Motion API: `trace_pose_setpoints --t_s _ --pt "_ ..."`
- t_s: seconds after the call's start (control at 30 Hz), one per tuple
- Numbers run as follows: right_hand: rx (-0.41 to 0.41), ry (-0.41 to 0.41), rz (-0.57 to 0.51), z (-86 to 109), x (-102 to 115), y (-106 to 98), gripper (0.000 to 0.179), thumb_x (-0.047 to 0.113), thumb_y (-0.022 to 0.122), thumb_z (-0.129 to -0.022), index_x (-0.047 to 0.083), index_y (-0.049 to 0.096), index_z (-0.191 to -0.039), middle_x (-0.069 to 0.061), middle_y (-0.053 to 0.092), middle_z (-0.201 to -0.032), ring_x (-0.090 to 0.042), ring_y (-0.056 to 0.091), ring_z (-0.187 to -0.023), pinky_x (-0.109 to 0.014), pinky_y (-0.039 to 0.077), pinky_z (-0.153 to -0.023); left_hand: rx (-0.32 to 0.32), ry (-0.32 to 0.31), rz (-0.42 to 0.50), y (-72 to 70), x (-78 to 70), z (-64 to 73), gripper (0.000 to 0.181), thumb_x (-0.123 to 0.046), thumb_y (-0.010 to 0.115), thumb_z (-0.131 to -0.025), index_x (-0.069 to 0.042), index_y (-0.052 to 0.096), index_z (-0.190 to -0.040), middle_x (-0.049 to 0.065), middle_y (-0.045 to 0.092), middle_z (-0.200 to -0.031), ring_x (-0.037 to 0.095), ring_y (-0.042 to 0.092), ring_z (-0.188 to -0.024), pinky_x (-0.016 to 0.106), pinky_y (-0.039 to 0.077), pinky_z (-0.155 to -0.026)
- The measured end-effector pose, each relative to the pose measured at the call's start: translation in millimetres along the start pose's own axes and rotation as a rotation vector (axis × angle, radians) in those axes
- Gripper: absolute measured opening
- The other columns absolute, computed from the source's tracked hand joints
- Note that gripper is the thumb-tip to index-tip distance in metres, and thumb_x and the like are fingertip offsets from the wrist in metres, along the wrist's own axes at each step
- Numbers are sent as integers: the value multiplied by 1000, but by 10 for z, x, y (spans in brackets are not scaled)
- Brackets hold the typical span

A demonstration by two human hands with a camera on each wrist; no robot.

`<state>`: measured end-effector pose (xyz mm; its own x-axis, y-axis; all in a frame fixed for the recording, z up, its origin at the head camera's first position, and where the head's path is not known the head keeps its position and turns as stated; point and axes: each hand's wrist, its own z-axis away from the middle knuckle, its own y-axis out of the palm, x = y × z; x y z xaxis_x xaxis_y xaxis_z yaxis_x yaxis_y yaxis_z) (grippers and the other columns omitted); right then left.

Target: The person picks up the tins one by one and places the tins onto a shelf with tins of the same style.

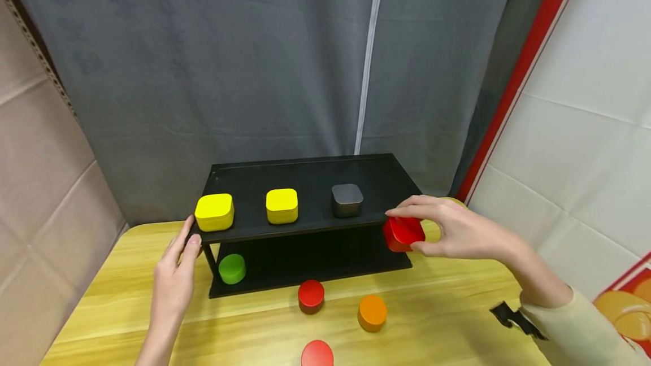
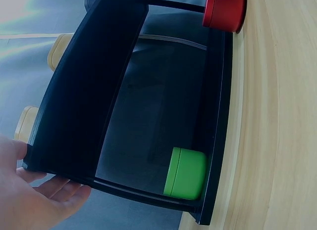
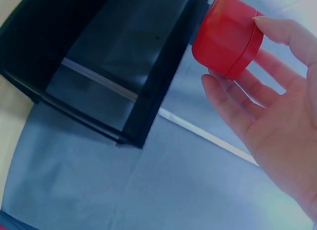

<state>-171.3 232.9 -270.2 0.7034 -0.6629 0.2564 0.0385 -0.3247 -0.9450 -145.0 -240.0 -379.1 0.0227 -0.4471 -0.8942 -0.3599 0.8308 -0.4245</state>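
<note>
You face a smooth, plastic-looking red box (image 3: 223, 39), matt black shelf (image 1: 307, 177), wood-grained table (image 1: 432, 309) and grey cloth curtain (image 1: 229, 72).

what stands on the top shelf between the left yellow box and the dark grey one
A second yellow box; the head view shows it.
</note>
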Motion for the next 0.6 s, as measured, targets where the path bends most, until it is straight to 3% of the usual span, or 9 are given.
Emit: trace_pose_setpoints --t_s 0.07,0.1,0.27,0.3,0.37,0.5,0.6 --pt "-13 0 -16 1 -26 -38 56 12 81 -85 24 66 -138 9 65 -130 -9 62 -108 -23 61 -81 1 -1 -1 0 -4 0 51 -51 40 -109 -43 32 -159 -4 34 -168 28 37 -154 43 40 -122" --pt "-19 -1 -20 -3 -36 -55 56 11 81 -85 24 66 -138 9 66 -130 -8 62 -107 -23 61 -81 0 -3 -2 0 -7 0 51 -51 40 -109 -42 31 -159 -3 34 -168 28 36 -154 52 38 -121" --pt "-20 -3 -24 -52 -97 -120 56 8 80 -85 22 66 -138 9 66 -128 -6 62 -103 -23 61 -81 -9 -3 -15 -5 -9 3 50 -51 40 -109 -43 32 -158 -4 35 -168 27 40 -152 22 42 -117" --pt "-18 1 -22 -63 -110 -130 57 8 80 -85 22 66 -138 9 67 -127 -6 62 -102 -24 61 -81 -9 -2 -15 -5 -11 3 51 -51 40 -109 -43 32 -158 -4 35 -168 27 40 -152 22 42 -117" --pt "-16 12 -22 -84 -138 -147 57 7 79 -84 21 66 -138 7 66 -128 -7 62 -103 -26 61 -82 -6 -4 -10 -3 -12 2 52 -51 40 -109 -42 32 -159 -4 35 -168 27 39 -153 26 42 -120" --pt "-11 29 -38 -132 -209 -181 58 6 78 -84 20 65 -139 6 67 -128 -8 62 -103 -28 61 -84 2 -9 0 2 -14 2 54 -51 39 -109 -38 31 -161 -1 34 -168 30 38 -153 55 38 -120" --pt "0 34 -60 -176 -265 -203 57 6 77 -85 20 65 -140 6 67 -128 -8 61 -103 -29 62 -84 0 -11 -11 4 -12 0 54 -51 39 -109 -39 31 -160 -1 35 -168 29 41 -152 52 40 -119"
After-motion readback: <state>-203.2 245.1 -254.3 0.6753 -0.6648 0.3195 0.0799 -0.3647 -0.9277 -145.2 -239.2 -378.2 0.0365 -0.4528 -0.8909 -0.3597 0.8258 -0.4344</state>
